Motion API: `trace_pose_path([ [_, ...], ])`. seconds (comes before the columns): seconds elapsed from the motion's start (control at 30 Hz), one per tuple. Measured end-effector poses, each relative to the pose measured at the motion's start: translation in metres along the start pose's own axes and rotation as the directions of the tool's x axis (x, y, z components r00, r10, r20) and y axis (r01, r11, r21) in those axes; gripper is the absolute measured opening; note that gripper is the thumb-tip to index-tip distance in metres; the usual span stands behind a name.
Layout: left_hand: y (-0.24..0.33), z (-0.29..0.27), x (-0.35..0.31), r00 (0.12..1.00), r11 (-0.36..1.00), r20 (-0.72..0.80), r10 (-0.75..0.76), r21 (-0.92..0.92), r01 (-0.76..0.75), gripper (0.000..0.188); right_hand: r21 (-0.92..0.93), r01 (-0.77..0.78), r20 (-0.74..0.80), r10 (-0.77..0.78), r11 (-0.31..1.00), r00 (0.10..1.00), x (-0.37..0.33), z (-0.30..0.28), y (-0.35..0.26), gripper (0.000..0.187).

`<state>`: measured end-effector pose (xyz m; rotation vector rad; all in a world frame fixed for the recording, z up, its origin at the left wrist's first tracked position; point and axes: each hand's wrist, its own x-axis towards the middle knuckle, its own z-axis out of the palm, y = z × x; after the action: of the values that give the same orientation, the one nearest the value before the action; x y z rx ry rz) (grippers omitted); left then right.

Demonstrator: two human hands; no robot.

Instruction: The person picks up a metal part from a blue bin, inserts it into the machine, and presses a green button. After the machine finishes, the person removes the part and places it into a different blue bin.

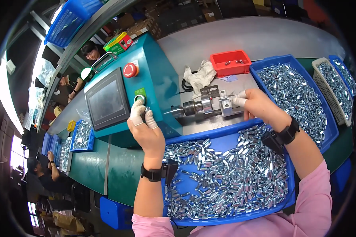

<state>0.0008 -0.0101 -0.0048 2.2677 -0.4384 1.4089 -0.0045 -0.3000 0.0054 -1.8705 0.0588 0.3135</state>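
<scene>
My left hand, with white finger cots on its fingertips, is raised at the front of the teal machine. One fingertip touches the ringed push button, and a small shiny metal part shows between the fingers. My right hand, also in finger cots, is closed at the metal clamping fixture; its fingers hide what they grip. Left of the fixture, a dark chuck points toward it from the machine. Below both hands lies a blue tray of loose zinc-coloured metal parts.
The machine carries a screen and a red emergency stop button. Behind the fixture are a white rag and a red bin with a few parts. More filled trays stand right. Other people work at the left.
</scene>
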Motion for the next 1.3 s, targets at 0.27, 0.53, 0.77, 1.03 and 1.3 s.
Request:
trace_pose_path([
  [0.27,-0.006,0.007,-0.010,0.990,0.981,-0.114,-0.083,-0.181,0.062,0.017,-0.892,0.010,-0.035,-0.092,0.453,0.995,0.035,0.023,-0.057,0.028],
  [0.53,-0.009,0.004,-0.011,0.989,0.984,-0.118,-0.087,-0.167,0.067,0.017,-0.844,0.075,-0.253,-0.517,0.531,0.818,0.033,0.029,-0.044,0.025],
  [0.77,-0.013,0.006,-0.012,0.995,0.993,-0.096,-0.028,-0.113,0.017,0.018,-0.885,-0.026,-0.306,-0.539,0.465,0.784,0.020,0.055,-0.003,0.043],
  [1.03,-0.010,0.003,-0.015,0.996,0.989,-0.053,-0.078,-0.131,0.070,0.018,-0.810,-0.049,-0.126,-0.092,0.584,0.988,0.027,0.031,-0.048,0.035],
  [1.3,-0.009,-0.001,-0.010,0.999,0.995,-0.031,-0.027,-0.093,0.024,0.018,-0.807,-0.048,-0.361,-0.427,0.589,0.829,0.017,0.057,-0.004,0.037],
])
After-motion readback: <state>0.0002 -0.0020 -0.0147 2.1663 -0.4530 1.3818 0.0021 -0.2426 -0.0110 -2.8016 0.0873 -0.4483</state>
